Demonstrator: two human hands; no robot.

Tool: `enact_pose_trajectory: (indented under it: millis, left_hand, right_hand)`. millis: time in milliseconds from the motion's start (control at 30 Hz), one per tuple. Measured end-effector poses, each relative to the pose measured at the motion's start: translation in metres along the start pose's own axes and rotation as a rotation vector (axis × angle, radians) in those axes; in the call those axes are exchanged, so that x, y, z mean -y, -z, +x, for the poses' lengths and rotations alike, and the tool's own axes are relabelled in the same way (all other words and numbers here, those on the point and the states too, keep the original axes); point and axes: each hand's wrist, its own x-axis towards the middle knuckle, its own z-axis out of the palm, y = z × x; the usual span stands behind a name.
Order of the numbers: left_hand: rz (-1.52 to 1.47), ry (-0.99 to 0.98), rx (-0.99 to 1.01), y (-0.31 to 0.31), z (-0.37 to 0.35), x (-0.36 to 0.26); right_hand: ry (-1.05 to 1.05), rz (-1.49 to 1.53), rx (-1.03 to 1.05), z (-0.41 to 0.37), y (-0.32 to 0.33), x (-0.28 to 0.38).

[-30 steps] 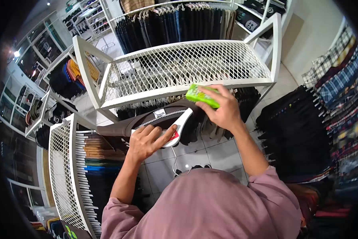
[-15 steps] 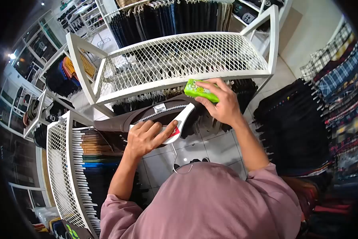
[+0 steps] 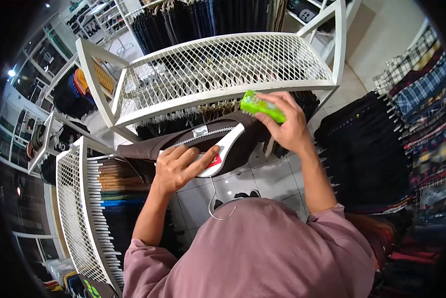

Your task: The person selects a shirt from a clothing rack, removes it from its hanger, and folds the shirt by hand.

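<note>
At the far left a white mesh rack (image 3: 71,198) holds folded clothes in brown, green and blue; just beside it the left hand (image 3: 180,166) lies curled over the white hanger (image 3: 230,141), fingers across its top and pinning it, the wire hook dangling below; a brown garment (image 3: 148,149) is draped on the hanger, between the two racks and above the tiled floor; it looks soft and light and would likely sag, so the stiff hanger is the better place to take hold; further right the right hand (image 3: 290,129) is closed around a small green packet (image 3: 262,106), just under the edge of the upper mesh rack (image 3: 223,64); plaid shirts (image 3: 421,94) hang at the far right
</note>
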Motion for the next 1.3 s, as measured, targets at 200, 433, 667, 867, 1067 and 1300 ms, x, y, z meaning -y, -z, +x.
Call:
enact_pose_trajectory:
  millis: [200, 433, 667, 867, 1067, 1300]
  left_hand:
    - [-0.339, 0.344, 0.168, 0.011, 0.013, 0.009]
    - [-1.073, 0.960, 0.107, -0.004, 0.024, 0.000]
    - [-1.226, 1.209, 0.099, -0.021, 0.022, 0.009]
    - [-1.364, 1.388, 0.193, -0.029, 0.040, 0.010]
    - [-1.406, 1.457, 0.172, -0.044, 0.043, 0.012]
    - [-1.414, 1.477, 0.217, -0.057, 0.067, 0.004]
  right_hand:
    - [-0.274, -0.302, -0.266, -0.018, 0.015, -0.082]
    - [0.148, -0.003, -0.271, -0.036, -0.021, -0.012]
    - [-0.248, -0.240, -0.541, -0.066, -0.011, -0.088]
    - [0.171, -0.282, -0.382, -0.061, -0.022, -0.033]
    - [-0.287, -0.299, -0.638, -0.072, -0.008, -0.105]
    - [0.086, -0.329, -0.477, -0.068, -0.007, -0.056]
